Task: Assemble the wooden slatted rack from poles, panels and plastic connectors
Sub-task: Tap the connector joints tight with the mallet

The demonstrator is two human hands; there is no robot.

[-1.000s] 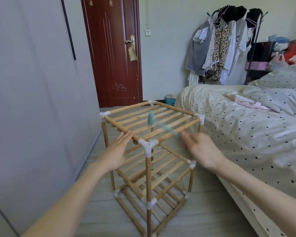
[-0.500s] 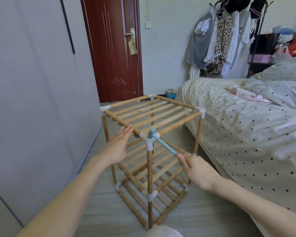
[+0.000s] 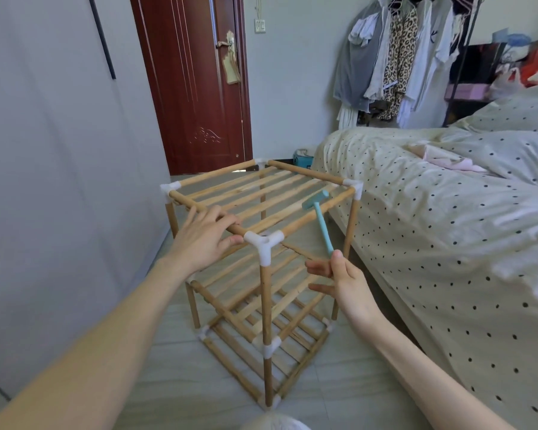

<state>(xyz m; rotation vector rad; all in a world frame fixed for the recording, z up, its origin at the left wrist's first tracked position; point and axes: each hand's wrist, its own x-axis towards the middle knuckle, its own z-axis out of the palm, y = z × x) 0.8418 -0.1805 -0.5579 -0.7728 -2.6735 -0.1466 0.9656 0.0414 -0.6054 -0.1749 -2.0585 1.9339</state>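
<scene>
You are bracing the rack (image 3: 261, 212) with your left hand (image 3: 204, 240) curled over its top pole (image 3: 212, 217) while your right hand (image 3: 342, 277) is pinching the small hammer (image 3: 319, 218), probably to tap the corner connector (image 3: 264, 242) home.

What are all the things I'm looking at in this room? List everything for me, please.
wooden rack: one, pale wood, three slatted tiers, standing on the floor between wall and bed
plastic connectors: several, white, at the rack's corners
hammer: one, light blue, raised over the top tier
bed: one, cream with dark dots, at right
door: one, dark red, closed, behind the rack
hanging clothes: several, grey, white, leopard print, back right
floor: pale tiles
left hand: holds the top front pole
right hand: pinches the hammer's handle end
</scene>
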